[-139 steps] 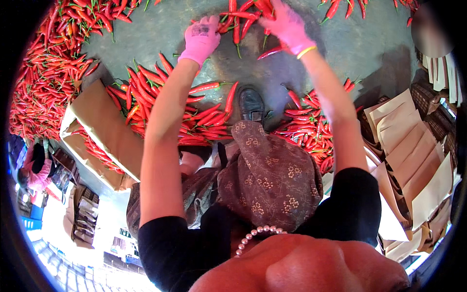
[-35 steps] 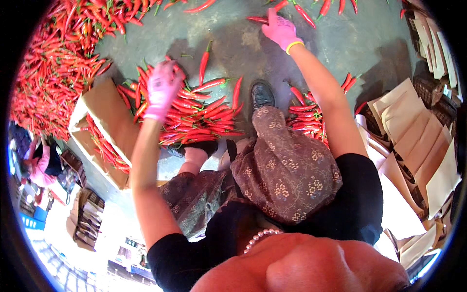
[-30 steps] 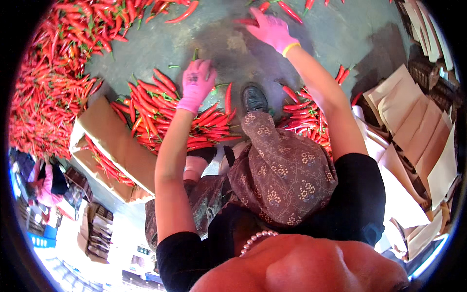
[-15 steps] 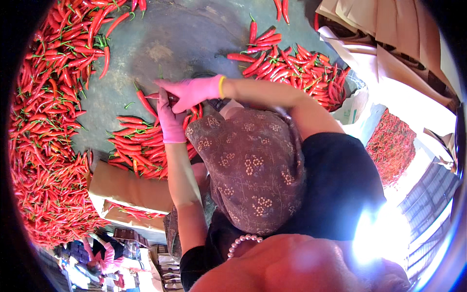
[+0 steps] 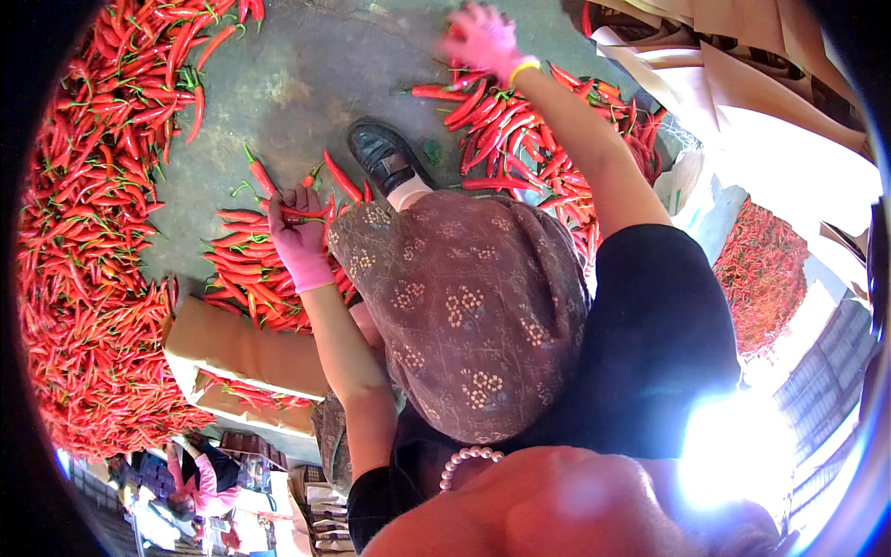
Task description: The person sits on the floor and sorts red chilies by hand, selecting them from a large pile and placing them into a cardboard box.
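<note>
My left hand (image 5: 302,249), in a pink glove with dark fingertips, is over the near-left pile of red chili peppers (image 5: 243,265). Its thumb and fingers are closed round a red chili pepper (image 5: 306,214). Farther off to the right, my right hand (image 5: 484,42), also gloved in pink with a yellow band at the wrist, reaches to the far end of another heap of chili peppers (image 5: 515,139). Its fingers look spread, slightly smeared by motion, and a blurred red patch shows beside them.
A huge mound of chili peppers (image 5: 88,278) lies along the left. An open cardboard box (image 5: 246,348) with peppers stands near my left forearm. My black shoe (image 5: 385,158) is between the two piles. Folded cardboard (image 5: 742,102) leans at far right. Another person (image 5: 204,487) in pink sleeves is at lower left.
My right hand has left my left hand and swung far to the right, over the right heap. My left hand has shifted slightly left, and my shoe is now uncovered.
</note>
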Demonstrator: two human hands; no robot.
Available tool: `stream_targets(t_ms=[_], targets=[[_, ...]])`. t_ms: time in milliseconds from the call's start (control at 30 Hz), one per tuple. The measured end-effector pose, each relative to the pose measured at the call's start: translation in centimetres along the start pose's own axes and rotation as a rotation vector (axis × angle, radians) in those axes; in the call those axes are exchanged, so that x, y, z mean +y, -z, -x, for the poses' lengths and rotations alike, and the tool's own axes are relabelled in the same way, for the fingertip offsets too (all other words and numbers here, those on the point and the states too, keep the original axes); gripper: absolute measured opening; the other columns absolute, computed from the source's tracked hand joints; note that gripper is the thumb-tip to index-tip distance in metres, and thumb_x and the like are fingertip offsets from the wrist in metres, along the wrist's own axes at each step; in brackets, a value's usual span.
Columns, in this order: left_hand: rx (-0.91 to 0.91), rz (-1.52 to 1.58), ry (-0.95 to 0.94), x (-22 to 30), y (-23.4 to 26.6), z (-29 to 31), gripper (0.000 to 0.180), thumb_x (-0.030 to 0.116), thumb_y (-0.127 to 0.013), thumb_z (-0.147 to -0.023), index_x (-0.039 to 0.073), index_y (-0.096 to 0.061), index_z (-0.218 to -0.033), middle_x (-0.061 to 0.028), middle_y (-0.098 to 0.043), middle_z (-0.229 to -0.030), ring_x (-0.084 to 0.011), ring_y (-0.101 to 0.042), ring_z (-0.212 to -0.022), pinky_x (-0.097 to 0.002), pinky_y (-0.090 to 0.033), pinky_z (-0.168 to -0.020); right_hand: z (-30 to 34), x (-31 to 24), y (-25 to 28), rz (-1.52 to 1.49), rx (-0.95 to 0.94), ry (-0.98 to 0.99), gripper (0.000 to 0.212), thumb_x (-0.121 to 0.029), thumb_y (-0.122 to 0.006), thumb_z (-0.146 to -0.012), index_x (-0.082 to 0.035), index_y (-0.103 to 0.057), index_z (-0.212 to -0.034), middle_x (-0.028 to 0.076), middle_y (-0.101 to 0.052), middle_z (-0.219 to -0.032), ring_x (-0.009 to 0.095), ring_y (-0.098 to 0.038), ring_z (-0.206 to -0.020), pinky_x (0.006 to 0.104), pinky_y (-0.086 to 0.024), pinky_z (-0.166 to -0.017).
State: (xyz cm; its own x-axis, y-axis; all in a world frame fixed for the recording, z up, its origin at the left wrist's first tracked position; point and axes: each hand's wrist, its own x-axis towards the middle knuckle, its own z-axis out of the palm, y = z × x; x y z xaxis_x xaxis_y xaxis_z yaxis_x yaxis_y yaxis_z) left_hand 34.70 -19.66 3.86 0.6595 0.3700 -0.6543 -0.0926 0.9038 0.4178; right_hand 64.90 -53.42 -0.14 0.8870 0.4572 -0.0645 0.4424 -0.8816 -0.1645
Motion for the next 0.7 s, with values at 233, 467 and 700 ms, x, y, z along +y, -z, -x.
stream_targets(t_ms=[233,467,700], targets=[[-0.130,0.000,-0.014,0.4,-2.7,2.0,0.018,0.014,-0.058,-0.095,0.002,-0.049,-0.086,-0.0049,-0.047,-0.085,-0.0225,-0.051,-0.090,-0.0432,-0.044,-0.098,13.3,-2.5,2.9,0.023,-0.213,0.482,0.052,-0.044,-0.072,-0.068,-0.019,-0.062,-0.113,0.011,-0.050,-0.128,0.032,-0.043,-0.126,0.0683,-0.022,-0.104],[-0.073,0.107,0.023,1.2,-0.3,1.0,0.018,0.015,-0.062,-0.091,0.004,-0.050,-0.083,-0.0034,-0.050,-0.082,-0.0184,-0.046,-0.082,-0.0350,-0.044,-0.085,20.3,6.8,6.8,0.211,-0.305,0.302,0.061,-0.045,-0.072,-0.066,-0.019,-0.054,-0.118,0.014,-0.051,-0.133,0.035,-0.045,-0.126,0.0673,-0.025,-0.102],[-0.020,-0.698,-0.069,-5.6,-1.2,-2.5,0.027,0.009,-0.059,-0.090,0.003,-0.056,-0.117,-0.0030,-0.061,-0.087,-0.0108,-0.054,-0.073,-0.0260,-0.045,-0.064,17.9,6.3,10.1,0.382,-0.652,-0.027,0.078,-0.044,-0.072,-0.072,-0.027,-0.042,-0.141,0.013,-0.032,-0.149,0.035,-0.029,-0.139,0.0696,-0.025,-0.105]])
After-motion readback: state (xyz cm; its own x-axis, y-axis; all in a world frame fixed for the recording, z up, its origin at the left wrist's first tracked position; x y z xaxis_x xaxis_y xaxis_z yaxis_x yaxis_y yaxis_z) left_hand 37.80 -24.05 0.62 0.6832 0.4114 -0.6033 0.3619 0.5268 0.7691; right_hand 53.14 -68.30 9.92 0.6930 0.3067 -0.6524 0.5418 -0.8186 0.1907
